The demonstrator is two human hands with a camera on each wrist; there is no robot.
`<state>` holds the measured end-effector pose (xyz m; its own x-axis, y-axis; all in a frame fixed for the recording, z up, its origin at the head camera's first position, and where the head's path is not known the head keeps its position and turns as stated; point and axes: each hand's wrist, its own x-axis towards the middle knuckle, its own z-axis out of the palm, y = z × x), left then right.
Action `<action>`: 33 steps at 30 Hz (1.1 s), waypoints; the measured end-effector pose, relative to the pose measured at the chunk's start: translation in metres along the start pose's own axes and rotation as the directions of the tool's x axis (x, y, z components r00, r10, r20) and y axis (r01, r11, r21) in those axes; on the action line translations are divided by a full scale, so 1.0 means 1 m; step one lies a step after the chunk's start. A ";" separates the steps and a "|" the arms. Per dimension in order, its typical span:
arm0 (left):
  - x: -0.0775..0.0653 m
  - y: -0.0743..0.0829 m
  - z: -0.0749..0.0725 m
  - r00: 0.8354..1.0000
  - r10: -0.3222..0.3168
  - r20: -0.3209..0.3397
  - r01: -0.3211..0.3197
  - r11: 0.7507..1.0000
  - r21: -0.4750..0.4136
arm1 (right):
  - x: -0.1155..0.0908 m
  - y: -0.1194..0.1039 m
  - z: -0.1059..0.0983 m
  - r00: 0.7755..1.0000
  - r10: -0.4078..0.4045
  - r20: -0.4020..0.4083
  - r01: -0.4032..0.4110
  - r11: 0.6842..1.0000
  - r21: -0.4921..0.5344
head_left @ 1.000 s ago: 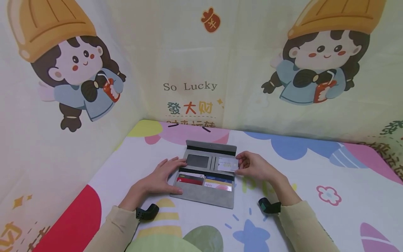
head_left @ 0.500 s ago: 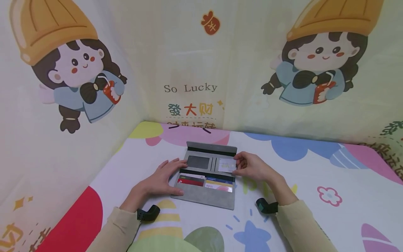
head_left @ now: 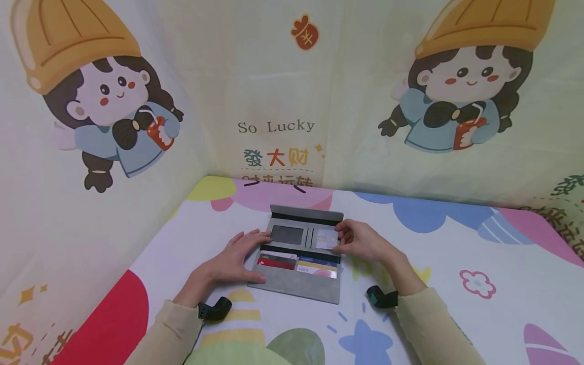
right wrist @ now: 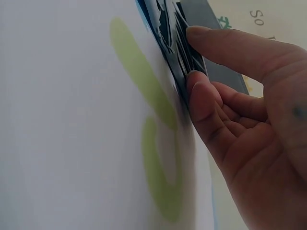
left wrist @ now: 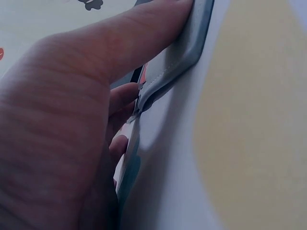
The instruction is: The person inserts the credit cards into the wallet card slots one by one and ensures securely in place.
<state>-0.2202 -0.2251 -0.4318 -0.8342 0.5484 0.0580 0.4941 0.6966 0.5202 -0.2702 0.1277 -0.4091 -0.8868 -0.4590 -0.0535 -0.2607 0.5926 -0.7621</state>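
A grey wallet [head_left: 294,288] lies unfolded on the table, its far flap raised. My left hand [head_left: 232,257] rests at its left edge with fingers extended, the thumb [left wrist: 158,21] on the near panel. At the right of the upper panel, a whitish card [head_left: 325,238] sits mostly inside a side pocket. Thumb and index finger of my right hand [head_left: 362,239] pinch its outer end; in the right wrist view those fingertips [right wrist: 199,36] are at the wallet's layered side [right wrist: 180,52]. A red-and-dark card [head_left: 276,261] and a blue, yellow and white card [head_left: 317,267] fill the lower slots.
A dark window pocket [head_left: 287,234] occupies the upper panel's left side. The table cloth [head_left: 438,253] has bright printed shapes. Printed curtains [head_left: 274,76] stand behind and to the left. Each wrist bears a small black camera [head_left: 382,297].
My right hand has moved left toward the wallet, and the whitish card has slid further into the pocket. My left hand has stayed at the left edge.
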 end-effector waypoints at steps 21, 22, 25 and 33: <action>0.000 -0.001 0.000 1.000 0.004 -0.003 -0.004 1.000 0.013 | 0.007 -0.006 0.006 0.998 -0.056 -0.004 0.056 0.997 -0.046; 0.000 -0.001 0.000 1.000 0.004 -0.004 -0.004 1.000 0.015 | 0.007 -0.006 0.006 0.998 -0.057 -0.004 0.057 0.997 -0.047; 0.000 -0.001 0.000 1.000 0.004 -0.006 -0.004 1.000 0.017 | 0.008 -0.007 0.007 0.998 -0.062 -0.005 0.062 0.997 -0.047; 0.001 0.001 0.000 1.000 0.010 -0.002 -0.010 1.000 0.026 | 0.011 -0.009 0.010 0.997 -0.076 -0.007 0.075 0.996 -0.055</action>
<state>-0.2204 -0.2244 -0.4313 -0.8297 0.5544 0.0654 0.5088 0.7028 0.4973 -0.2742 0.1113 -0.4093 -0.8671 -0.4981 0.0086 -0.3473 0.5920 -0.7273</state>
